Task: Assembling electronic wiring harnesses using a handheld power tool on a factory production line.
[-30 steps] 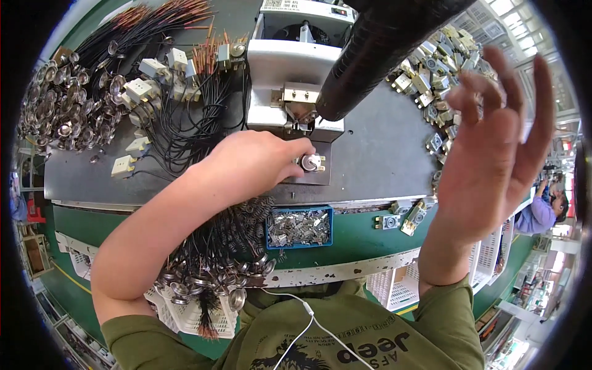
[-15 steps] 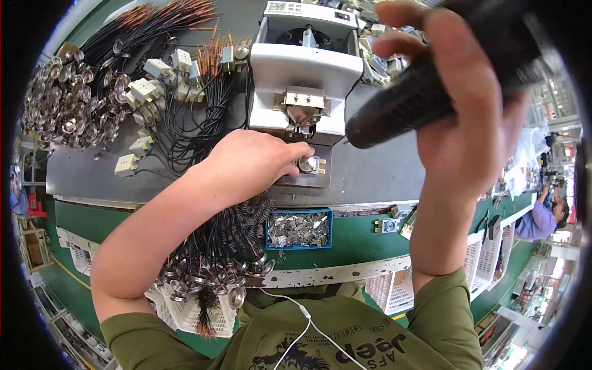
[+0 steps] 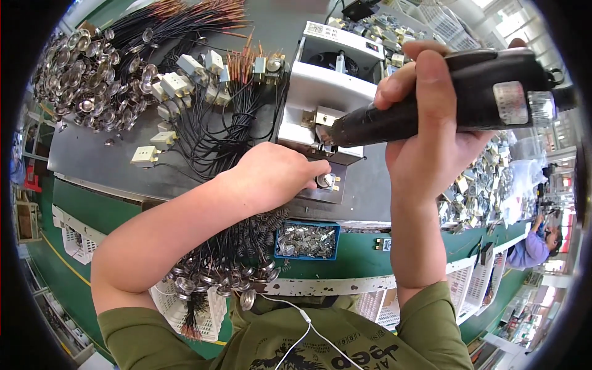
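Observation:
My right hand (image 3: 425, 151) is wrapped round a black electric screwdriver (image 3: 385, 123), tilted with its nose at the front outlet of a white screw feeder (image 3: 336, 87). The driver's bit is hidden there. In front of the feeder, my left hand (image 3: 271, 176) is closed, thumb and fingers gripping a small part with a round silvery top and brass terminals (image 3: 325, 180). That part rests on a flat metal plate (image 3: 327, 195). Beneath my left wrist, black wires and small springs (image 3: 265, 225) hang over the table edge.
A blue tray of small metal clips (image 3: 307, 242) stands near the front edge. Left lie cream ceramic blocks (image 3: 176, 85) on black leads and a heap of round metal caps (image 3: 80, 77). More small parts (image 3: 472, 185) spread at the right. A person in purple (image 3: 529, 251) sits far right.
My right hand has brought the screwdriver down and left onto the feeder's outlet. The left hand keeps its grip on the small part; the whole view has shifted slightly.

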Motion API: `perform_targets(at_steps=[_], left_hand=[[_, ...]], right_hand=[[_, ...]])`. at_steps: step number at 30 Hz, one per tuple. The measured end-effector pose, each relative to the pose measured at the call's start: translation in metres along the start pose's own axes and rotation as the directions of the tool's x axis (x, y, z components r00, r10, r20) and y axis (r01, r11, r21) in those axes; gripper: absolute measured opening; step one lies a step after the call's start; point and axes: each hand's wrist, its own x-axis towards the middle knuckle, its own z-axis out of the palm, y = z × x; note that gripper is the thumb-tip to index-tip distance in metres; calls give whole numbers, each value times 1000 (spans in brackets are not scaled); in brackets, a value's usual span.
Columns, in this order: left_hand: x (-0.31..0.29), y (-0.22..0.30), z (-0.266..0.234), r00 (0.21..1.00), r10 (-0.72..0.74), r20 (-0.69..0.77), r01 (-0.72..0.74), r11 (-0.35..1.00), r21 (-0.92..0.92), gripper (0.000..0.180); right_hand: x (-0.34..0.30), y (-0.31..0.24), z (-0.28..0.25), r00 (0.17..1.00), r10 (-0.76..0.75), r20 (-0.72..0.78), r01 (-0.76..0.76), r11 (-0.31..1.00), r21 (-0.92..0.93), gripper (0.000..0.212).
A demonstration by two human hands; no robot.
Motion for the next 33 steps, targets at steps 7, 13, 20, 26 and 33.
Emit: perform_targets(at_steps=[7, 13, 20, 26, 33], left_hand=[[1, -1, 3, 999, -14, 36, 14, 1000, 2, 31], [1, -1, 1, 998, -15, 54, 15, 1000, 11, 34], [0, 0, 0, 997, -24, 74, 23, 1000, 10, 35], [1, -5, 11, 999, 42, -3, -42, 999, 35, 36], [0, 0, 4, 1000, -20, 13, 18, 996, 83, 16]], right_hand=[[-5, 1, 2, 995, 23, 101, -12, 994, -109, 91], [-5, 8, 6, 990, 14, 140, 4, 992, -125, 92], [-3, 12, 5, 978, 11, 210, -7, 1000, -20, 91], [20, 26, -2, 916, 38, 400, -86, 991, 103, 71], [8, -14, 32, 896, 440, 57, -424, 887, -180, 73]])
